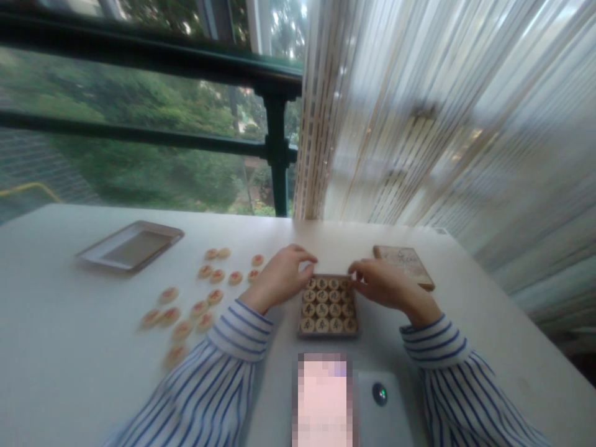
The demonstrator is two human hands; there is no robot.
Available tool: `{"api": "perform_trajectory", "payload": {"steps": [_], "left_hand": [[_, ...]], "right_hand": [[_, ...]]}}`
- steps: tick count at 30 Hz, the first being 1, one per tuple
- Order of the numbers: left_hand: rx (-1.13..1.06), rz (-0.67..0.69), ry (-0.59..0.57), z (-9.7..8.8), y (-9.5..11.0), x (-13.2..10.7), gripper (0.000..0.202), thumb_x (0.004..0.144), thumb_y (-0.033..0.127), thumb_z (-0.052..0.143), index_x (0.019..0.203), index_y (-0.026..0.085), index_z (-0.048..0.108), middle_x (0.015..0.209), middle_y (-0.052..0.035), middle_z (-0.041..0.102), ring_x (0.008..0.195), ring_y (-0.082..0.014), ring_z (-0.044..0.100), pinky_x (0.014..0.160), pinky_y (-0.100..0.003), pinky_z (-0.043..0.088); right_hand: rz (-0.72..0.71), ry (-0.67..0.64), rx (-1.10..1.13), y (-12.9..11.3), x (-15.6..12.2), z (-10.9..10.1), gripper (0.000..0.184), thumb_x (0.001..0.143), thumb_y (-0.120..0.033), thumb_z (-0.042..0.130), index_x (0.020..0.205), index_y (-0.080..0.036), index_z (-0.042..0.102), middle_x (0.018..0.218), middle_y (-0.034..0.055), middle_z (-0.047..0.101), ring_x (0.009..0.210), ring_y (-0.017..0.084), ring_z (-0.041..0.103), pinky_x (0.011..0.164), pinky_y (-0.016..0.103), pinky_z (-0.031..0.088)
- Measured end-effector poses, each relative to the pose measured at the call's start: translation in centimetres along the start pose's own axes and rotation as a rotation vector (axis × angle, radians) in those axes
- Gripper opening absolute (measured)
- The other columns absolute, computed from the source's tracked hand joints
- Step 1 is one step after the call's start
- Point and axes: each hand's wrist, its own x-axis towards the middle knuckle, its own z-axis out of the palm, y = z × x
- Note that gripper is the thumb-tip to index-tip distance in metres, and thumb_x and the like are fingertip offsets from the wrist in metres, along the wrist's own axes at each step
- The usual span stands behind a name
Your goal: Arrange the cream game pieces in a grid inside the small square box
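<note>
A shallow box (328, 336) stands in front of me, filled with rows of round xiangqi pieces (322, 309) marked in black. My left hand (287, 273) is at its far left corner, index finger and thumb apart, with the thumb tip by the rim. At the far right corner is my right hand (378, 280), its fingers loosely bent and slightly apart, the tips at the rim. Neither hand visibly holds a piece. Red-marked xiangqi pieces (199, 308) lie scattered on the table left of my left hand; my left sleeve may cover some.
An empty-looking shallow tray (161, 233) lies at the far left of the white table (69, 323). A flat printed box lid (405, 264) rests beyond my right hand. Nearest me are a blurred-out phone-shaped object (325, 397) and a pale device (386, 416) with a round dark spot.
</note>
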Motion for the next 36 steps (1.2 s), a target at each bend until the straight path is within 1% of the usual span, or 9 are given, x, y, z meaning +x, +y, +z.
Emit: {"api": "perform_trajectory", "payload": {"steps": [2, 5, 7, 10, 12, 16, 24, 30, 36], "left_hand": [[0.012, 0.079, -0.02, 0.6, 0.4, -0.1, 0.03, 0.079, 0.03, 0.046, 0.1, 0.023, 0.066, 0.119, -0.0079, 0.053, 0.11, -0.0207, 0.05, 0.097, -0.033, 0.035], [0.048, 0.146, -0.072, 1.8, 0.8, -0.3, 0.03, 0.08, 0.03, 0.047, 0.103, 0.028, 0.064, 0.128, -0.0088, 0.045, 0.119, -0.0245, 0.041, 0.1, -0.039, 0.032], [0.073, 0.158, -0.083, 2.6, 1.1, -0.5, 0.031, 0.08, 0.029, 0.046, 0.106, 0.029, 0.063, 0.131, -0.0087, 0.042, 0.121, -0.0258, 0.038, 0.1, -0.042, 0.03], [0.1, 0.178, -0.099, 3.2, 1.5, -0.6, 0.033, 0.08, 0.027, 0.046, 0.11, 0.031, 0.06, 0.133, -0.0071, 0.04, 0.122, -0.0256, 0.035, 0.101, -0.043, 0.028], [0.112, 0.188, -0.109, 3.3, 1.9, -0.7, 0.034, 0.08, 0.026, 0.046, 0.111, 0.031, 0.059, 0.134, -0.0055, 0.039, 0.123, -0.0253, 0.034, 0.102, -0.043, 0.027], [0.133, 0.192, -0.118, 3.4, 2.3, -0.8, 0.035, 0.08, 0.025, 0.047, 0.111, 0.033, 0.058, 0.135, -0.0036, 0.038, 0.123, -0.0248, 0.034, 0.102, -0.043, 0.027], [0.157, 0.203, -0.103, 4.0, 2.7, -1.2, 0.04, 0.082, 0.029, 0.043, 0.12, 0.033, 0.05, 0.136, -0.006, 0.037, 0.124, -0.0249, 0.033, 0.102, -0.044, 0.026], [0.175, 0.201, -0.105, 4.2, 2.8, -1.2, 0.038, 0.081, 0.029, 0.043, 0.118, 0.032, 0.052, 0.135, -0.0063, 0.037, 0.124, -0.0244, 0.033, 0.103, -0.043, 0.024], [0.184, 0.204, -0.114, 4.1, 2.9, -1.2, 0.04, 0.082, 0.029, 0.043, 0.121, 0.033, 0.049, 0.136, -0.0065, 0.037, 0.124, -0.0242, 0.032, 0.103, -0.043, 0.024]], "right_hand": [[0.014, 0.007, 0.035, 0.3, 0.0, 0.2, 0.03, 0.082, -0.032, 0.047, 0.108, -0.022, 0.056, 0.091, 0.0043, 0.065, 0.081, 0.017, 0.058, 0.069, 0.026, 0.039], [0.026, -0.015, 0.084, 0.6, 0.1, 0.7, 0.034, 0.082, -0.033, 0.046, 0.113, -0.021, 0.054, 0.092, 0.0043, 0.066, 0.082, 0.017, 0.059, 0.069, 0.025, 0.039], [0.037, -0.044, 0.095, 0.6, 0.3, 0.9, 0.032, 0.082, -0.033, 0.045, 0.111, -0.021, 0.055, 0.093, 0.005, 0.066, 0.083, 0.017, 0.059, 0.07, 0.024, 0.038], [0.047, -0.073, 0.075, 0.6, 0.4, 1.0, 0.029, 0.083, -0.034, 0.042, 0.104, -0.021, 0.059, 0.093, 0.0057, 0.066, 0.084, 0.017, 0.059, 0.069, 0.024, 0.037], [0.041, -0.081, 0.062, 0.5, 0.5, 1.0, 0.029, 0.084, -0.035, 0.041, 0.101, -0.021, 0.06, 0.092, 0.0055, 0.066, 0.083, 0.017, 0.059, 0.068, 0.025, 0.037], [0.032, -0.079, 0.06, 0.2, 0.3, 0.8, 0.029, 0.085, -0.035, 0.04, 0.102, -0.021, 0.059, 0.09, 0.0054, 0.067, 0.081, 0.017, 0.059, 0.067, 0.024, 0.036], [0.078, -0.051, 0.011, -0.3, 0.4, 0.8, 0.028, 0.084, -0.034, 0.04, 0.101, -0.022, 0.058, 0.089, 0.0056, 0.066, 0.081, 0.018, 0.059, 0.064, 0.025, 0.035], [0.085, -0.047, -0.009, -0.4, 0.3, 0.9, 0.029, 0.085, -0.033, 0.038, 0.102, -0.021, 0.057, 0.09, 0.006, 0.066, 0.08, 0.018, 0.059, 0.063, 0.025, 0.035], [0.105, -0.056, -0.03, -0.6, 0.2, 0.8, 0.03, 0.086, -0.035, 0.036, 0.102, -0.021, 0.057, 0.092, 0.0075, 0.065, 0.082, 0.019, 0.059, 0.064, 0.026, 0.035]]}}
